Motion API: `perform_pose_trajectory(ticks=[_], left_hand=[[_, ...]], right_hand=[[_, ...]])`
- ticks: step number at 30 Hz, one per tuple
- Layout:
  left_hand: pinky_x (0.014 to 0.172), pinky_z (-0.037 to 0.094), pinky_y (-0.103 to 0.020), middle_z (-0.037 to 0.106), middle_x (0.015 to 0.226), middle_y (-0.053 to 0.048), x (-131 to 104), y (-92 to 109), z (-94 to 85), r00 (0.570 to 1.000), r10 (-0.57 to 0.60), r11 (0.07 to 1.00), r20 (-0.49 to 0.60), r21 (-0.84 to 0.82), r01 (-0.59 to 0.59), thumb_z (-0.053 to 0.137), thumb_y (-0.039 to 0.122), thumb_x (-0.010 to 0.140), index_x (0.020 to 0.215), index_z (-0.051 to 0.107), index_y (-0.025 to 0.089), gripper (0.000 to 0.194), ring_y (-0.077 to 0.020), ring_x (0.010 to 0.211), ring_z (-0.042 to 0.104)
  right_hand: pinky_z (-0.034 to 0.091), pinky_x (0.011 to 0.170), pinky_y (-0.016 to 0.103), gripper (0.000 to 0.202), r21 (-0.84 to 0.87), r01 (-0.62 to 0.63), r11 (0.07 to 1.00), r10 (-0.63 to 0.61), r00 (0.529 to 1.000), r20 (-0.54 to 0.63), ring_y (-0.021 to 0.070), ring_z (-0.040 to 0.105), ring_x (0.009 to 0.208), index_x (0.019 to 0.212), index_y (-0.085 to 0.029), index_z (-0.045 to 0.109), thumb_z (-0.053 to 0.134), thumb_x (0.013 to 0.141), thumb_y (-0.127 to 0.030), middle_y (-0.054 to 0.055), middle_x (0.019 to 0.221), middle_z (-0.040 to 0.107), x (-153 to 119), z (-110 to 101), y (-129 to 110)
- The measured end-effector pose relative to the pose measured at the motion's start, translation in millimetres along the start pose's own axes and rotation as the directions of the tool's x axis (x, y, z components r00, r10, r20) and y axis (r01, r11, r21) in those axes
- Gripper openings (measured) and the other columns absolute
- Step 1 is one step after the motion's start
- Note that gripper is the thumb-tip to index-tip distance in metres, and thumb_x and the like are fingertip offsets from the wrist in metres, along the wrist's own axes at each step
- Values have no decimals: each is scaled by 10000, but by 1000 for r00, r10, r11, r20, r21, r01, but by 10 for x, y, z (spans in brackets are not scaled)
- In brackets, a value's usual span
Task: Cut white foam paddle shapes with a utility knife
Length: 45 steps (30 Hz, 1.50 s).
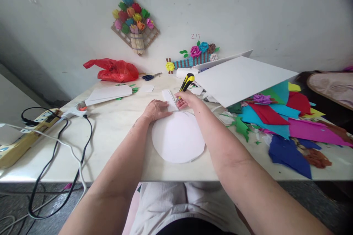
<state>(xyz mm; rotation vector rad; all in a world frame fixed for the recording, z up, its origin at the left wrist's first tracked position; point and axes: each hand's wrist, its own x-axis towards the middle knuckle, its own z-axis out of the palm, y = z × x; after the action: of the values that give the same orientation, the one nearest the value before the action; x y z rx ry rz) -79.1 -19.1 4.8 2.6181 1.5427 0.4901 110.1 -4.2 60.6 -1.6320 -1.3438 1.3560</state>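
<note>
White disc [178, 139]: flat on the table [116, 143], near its front edge, between the forearms. A narrow white strip [166, 96] runs away from its far edge; whether the two are joined, I cannot tell.

Left hand [157, 111]: palm down, fingers laid out over the disc's far left rim and the foot of the strip, gripping nothing. Right hand [184, 100]: fingers closed around a yellow-and-black utility knife [188, 80], tilted, nose down beside the strip. Blade contact is too small to confirm.

Technique (judgement): the step looks like trimming where strip meets disc. Firm, even pressure from the left hand should stop the card slipping; its fingertips are best kept out of the blade's line. Several light passes would probably leave a cleaner edge than one hard pull. The bare tabletop may get scored.

Surroundings: large white board [242, 77] beyond the right forearm, coloured sheets [268, 114] below it; scissors [149, 77] and red bag [118, 70] toward the wall.
</note>
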Motion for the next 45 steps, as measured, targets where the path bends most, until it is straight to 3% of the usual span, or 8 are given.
perform_pose_trajectory(ticks=[4, 7, 13, 26, 30, 33, 38, 45], left_hand=[[1060, 419, -369, 699, 1202, -41, 5, 10, 5, 996, -37, 999, -87, -13, 36, 581, 639, 770, 1146, 714, 252, 555, -259, 1195, 570], [1129, 329, -395, 612, 1343, -73, 28, 63, 9, 992, -61, 997, -108, 44, 66, 523, 644, 817, 1247, 659, 216, 621, -270, 1307, 476], [1188, 158, -483, 269, 1590, -30, 96, 118, 20, 976, -134, 989, 171, 88, 120, 354, 720, 860, 1487, 379, 267, 774, -263, 1470, 214], [1156, 288, -308, 513, 1452, -47, 84, 72, -24, 994, -39, 999, 105, 38, 35, 469, 711, 799, 1335, 587, 215, 740, -231, 1368, 426], [1072, 415, -335, 660, 1267, -36, 164, 64, -61, 976, -210, 977, -58, 36, 212, 443, 645, 857, 1187, 696, 265, 564, -233, 1207, 578], [1088, 398, -339, 628, 1322, -30, 307, 1, -56, 975, -179, 979, -132, 71, 189, 486, 560, 872, 1241, 669, 249, 516, -240, 1262, 523], [1184, 225, -416, 420, 1523, 8, 510, -137, 33, 992, -119, 981, 39, 159, 111, 458, 525, 899, 1419, 499, 255, 587, -268, 1457, 243], [1153, 258, -464, 406, 1532, 11, 575, -170, 94, 989, -124, 983, 83, 149, 111, 360, 523, 923, 1429, 461, 334, 549, -248, 1401, 347]], right_hand=[[494, 441, 234, 126, -50, 12, 999, -10, 999, 37, 132, 553, 390, 775, -138, 540, 523, 869, -221, 32, 481, 591, 55, -105, 38], [508, 472, 240, 135, 53, 38, 998, -39, 999, 20, 121, 553, 403, 774, -140, 540, 524, 879, -223, 23, 491, 598, 97, -144, 85], [489, 458, 212, 231, 230, 103, 968, -77, 990, -122, 79, 507, 384, 722, -129, 534, 547, 905, -270, -13, 479, 572, 126, -54, 121], [424, 408, 183, 175, 174, 207, 963, -149, 942, -300, 76, 496, 399, 651, -141, 570, 580, 811, -211, -21, 466, 555, 539, 93, 226], [403, 414, 169, 91, 241, 273, 931, -176, 917, -359, 73, 491, 403, 756, -156, 616, 581, 801, -228, -45, 459, 545, 645, 98, 188], [382, 409, 163, 100, 281, 294, 914, -171, 905, -389, 64, 467, 393, 742, -155, 613, 580, 791, -236, -49, 454, 535, 715, 119, 166], [383, 410, 163, 66, 298, 291, 909, -165, 909, -384, 65, 467, 403, 694, -152, 590, 596, 738, -201, -44, 469, 538, 843, 171, 130], [433, 455, 185, 74, 211, 281, 936, -181, 901, -395, 94, 521, 452, 743, -162, 607, 591, 740, -234, -24, 514, 563, 1117, 228, 132]])
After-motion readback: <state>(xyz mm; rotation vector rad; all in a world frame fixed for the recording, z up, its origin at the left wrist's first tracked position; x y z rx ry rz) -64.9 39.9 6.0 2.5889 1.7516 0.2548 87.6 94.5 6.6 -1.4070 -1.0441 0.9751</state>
